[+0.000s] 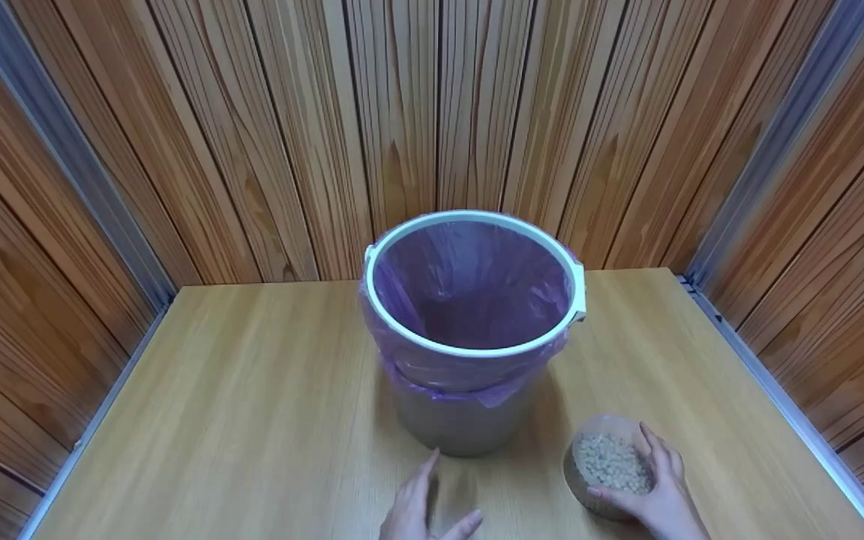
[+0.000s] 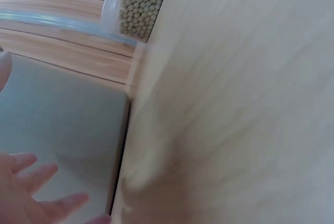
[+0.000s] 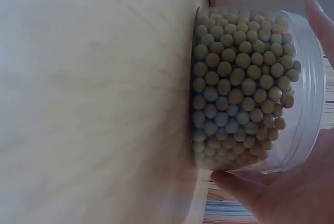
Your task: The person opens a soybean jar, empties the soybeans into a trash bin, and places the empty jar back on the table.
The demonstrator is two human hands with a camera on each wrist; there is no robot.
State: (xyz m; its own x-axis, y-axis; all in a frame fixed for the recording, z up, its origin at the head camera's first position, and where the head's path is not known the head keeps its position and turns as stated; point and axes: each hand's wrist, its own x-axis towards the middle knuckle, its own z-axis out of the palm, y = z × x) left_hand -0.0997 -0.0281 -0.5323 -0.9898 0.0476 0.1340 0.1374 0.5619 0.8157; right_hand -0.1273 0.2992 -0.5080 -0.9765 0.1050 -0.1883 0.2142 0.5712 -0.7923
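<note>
A waste bin with a pale rim stands upright, lined with a purple plastic bag folded over its edge. To its right sits a clear round plastic tub, filled most of the way with small round beige balls that look like dried peas or beads. My right hand grips the tub around its side, thumb and fingers spread about the wall; the tub's base appears to rest on the table. In front of the bin is my left hand, fingers extended and holding nothing.
The light wooden table is bounded by wood-panelled walls at the back and both sides. Metal strips run along the table's side edges. The bin stands near the back wall.
</note>
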